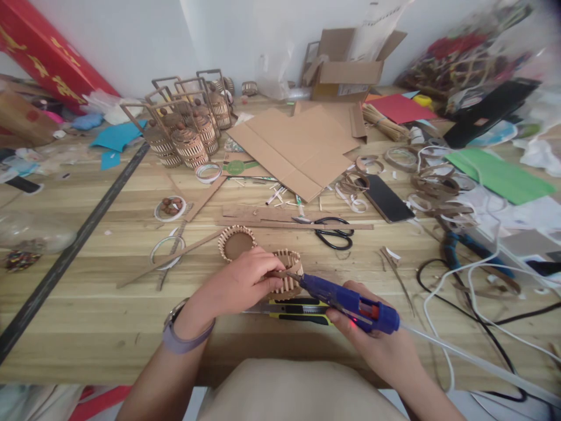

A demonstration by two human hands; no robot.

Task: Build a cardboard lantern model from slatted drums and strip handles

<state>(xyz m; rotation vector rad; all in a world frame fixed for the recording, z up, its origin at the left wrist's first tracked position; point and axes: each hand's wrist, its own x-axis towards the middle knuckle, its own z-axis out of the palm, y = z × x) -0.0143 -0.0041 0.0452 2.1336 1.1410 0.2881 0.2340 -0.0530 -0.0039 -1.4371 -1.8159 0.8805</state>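
Pale clothing [298,394] nearest; glue gun [346,301] and small basket [289,286] just beyond

Clothing fills the near middle, cut off by the near edge. Basket lies on the table [166,351] beyond it, between the hands: touching the left hand [241,283], a little apart from the right hand [372,339].

Left hand reaches in from the left, thumb and fingers clamped on the basket's left edge; watch [184,330] on that wrist. Right hand is wrapped around the glue gun, red light lit, nozzle aimed left over the basket. Hands near each other, not touching.

Second basket [236,241] just left and far of the first, its near edge partly behind the left hand. Yellow-black knife [298,310] on the near side, partly covered by the glue gun. Scissors [333,231] farther off, right of the second basket.

Hard to make out: the nozzle tip against the basket's brown inside, so contact cannot be told; exactly what the left fingertips pinch; the right fingers under the glue gun. Left part of the basket hidden by the left hand. Both forearms cut off at the near edge. Far right heap [460,70] blurred.
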